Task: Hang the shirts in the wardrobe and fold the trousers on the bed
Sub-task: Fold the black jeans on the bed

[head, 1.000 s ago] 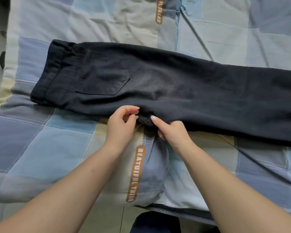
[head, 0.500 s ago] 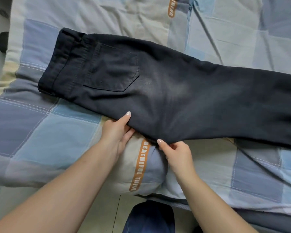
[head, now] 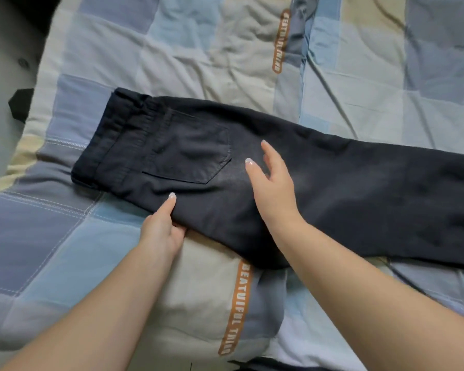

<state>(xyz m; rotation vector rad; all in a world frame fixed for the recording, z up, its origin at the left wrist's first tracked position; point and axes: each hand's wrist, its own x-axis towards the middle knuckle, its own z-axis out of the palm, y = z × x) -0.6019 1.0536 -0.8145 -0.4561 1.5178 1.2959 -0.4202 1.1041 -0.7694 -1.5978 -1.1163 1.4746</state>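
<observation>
1. The right hand (head: 272, 183) has left the near hem of the crotch seam, where it was pinching cloth a second ago, and now lies over the seat of the black trousers (head: 319, 188), fingers straight and spread, just right of the back pocket (head: 190, 153).
2. The left hand (head: 162, 228) has also changed: it was bunched at the seam a second ago, and now sits at the trousers' near edge with fingers extended, the thumb side tucked against the cloth. I cannot tell whether it pinches the edge or only presses it.
3. The trousers lie flat on the patchwork quilt (head: 51, 236), folded lengthwise leg over leg, waistband (head: 105, 140) toward the bed's left edge, legs running off toward the right edge out of view.
4. The protruding crotch point that both hands worked at is no longer sticking out; the near edge reads as one smooth line.
5. My judgement: the tidying of the seam is finished and smoothing is under way; the crosswise folds are not yet made.
6. No shirts or wardrobe appear here.
</observation>
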